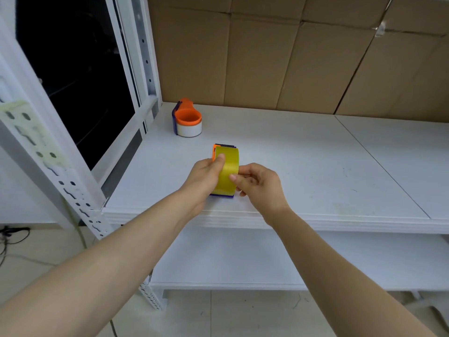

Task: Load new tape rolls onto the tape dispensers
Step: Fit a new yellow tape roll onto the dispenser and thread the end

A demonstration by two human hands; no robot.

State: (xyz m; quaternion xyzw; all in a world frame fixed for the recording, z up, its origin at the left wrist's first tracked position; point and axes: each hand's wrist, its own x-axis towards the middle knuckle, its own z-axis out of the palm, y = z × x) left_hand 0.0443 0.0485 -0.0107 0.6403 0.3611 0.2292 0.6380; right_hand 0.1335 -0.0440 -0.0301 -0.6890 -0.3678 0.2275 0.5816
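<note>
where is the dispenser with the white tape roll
Head view: the orange dispenser sits back left on the white shelf, by the window frame, beyond the yellow roll.

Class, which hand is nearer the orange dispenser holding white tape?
Left. The left hand lies in front of that dispenser, slightly right; the right hand is farther right, beyond the yellow roll.

Bright, even light; wide-angle edge distortion.

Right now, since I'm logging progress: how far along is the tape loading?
Done, apparently: the far dispenser stands on the shelf with a white roll on it. In hand: the left hand and right hand grip a yellow roll sitting in the near dispenser. Remaining: possibly seating and threading it; that can't be told.
</note>
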